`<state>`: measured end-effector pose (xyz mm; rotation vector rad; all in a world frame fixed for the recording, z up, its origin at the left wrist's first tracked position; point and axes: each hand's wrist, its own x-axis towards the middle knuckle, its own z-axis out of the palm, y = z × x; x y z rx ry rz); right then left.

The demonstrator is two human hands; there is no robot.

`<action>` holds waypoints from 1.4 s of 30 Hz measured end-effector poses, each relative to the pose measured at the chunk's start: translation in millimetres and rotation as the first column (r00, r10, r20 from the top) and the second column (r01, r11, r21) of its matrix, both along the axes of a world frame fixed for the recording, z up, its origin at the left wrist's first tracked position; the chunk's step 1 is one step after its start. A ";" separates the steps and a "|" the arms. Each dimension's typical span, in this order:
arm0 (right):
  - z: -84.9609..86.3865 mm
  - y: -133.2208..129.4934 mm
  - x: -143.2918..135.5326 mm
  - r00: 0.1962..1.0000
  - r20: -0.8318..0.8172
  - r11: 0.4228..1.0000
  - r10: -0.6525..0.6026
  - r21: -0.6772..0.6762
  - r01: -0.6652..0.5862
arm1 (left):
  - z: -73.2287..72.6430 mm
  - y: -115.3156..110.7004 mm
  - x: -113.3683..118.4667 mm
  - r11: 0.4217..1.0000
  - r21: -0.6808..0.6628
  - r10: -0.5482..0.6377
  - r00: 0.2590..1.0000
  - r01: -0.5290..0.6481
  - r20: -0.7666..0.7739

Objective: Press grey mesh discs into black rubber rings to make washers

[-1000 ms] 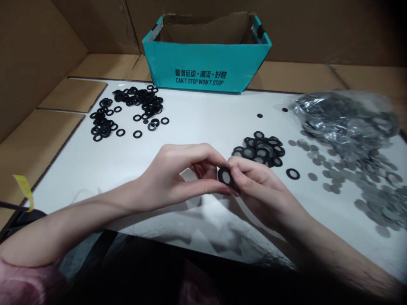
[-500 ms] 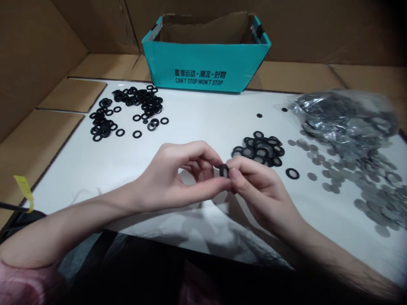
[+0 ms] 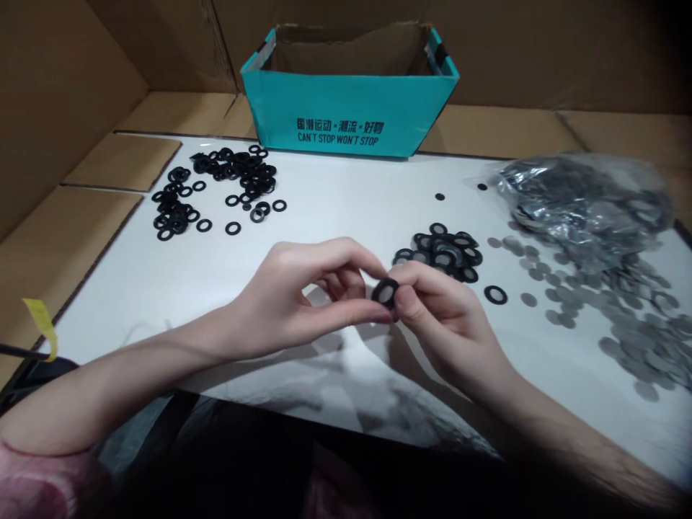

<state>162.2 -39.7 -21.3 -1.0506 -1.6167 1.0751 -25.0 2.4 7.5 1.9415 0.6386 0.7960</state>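
A black rubber washer with a grey mesh disc in its centre (image 3: pixel 385 293) is held above the white tabletop, its face tilted towards me. My left hand (image 3: pixel 318 295) pinches it at the edge between thumb and index finger. From the other side, thumb and fingertips of my right hand (image 3: pixel 440 310) grip its right edge. Just behind my right hand lies a pile of black washers with grey centres (image 3: pixel 444 258). One more such washer (image 3: pixel 496 295) rests apart to the right of that pile.
Plain black rings (image 3: pixel 238 169) are scattered at the left back. Loose grey mesh discs (image 3: pixel 567 295) spread over the right side, beside a clear plastic bag (image 3: pixel 584 202) full of discs. A teal box (image 3: pixel 346 108) stands at the back against cardboard walls (image 3: pixel 540 58).
The washer has turned between my fingers, so more of its face with the grey disc shows. Both hands stay nearly in place.
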 end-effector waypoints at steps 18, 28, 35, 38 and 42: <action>-0.5 0.9 2.0 0.970 -0.175 0.981 0.170 -0.061 -0.183 | 5.6 -2.3 -4.3 0.920 0.385 -0.008 0.987 0.070 -0.161; -0.7 1.3 4.4 0.986 -0.086 0.990 0.141 0.015 -0.140 | 3.2 -2.1 -4.3 0.928 0.365 -0.030 0.992 0.074 -0.126; 0.7 0.4 6.6 0.995 -0.049 0.995 0.083 0.050 -0.081 | 1.9 2.7 -7.9 0.927 0.353 -0.083 0.987 0.127 -0.138; -0.4 0.7 8.4 0.997 -0.039 0.995 0.064 0.079 -0.061 | 1.3 2.7 -8.3 0.934 0.330 -0.109 0.989 0.135 -0.098; -3.8 0.5 10.1 1.000 0.022 0.986 -0.008 0.169 0.005 | 0.6 2.1 -9.4 0.970 0.236 -0.050 0.999 0.052 -0.016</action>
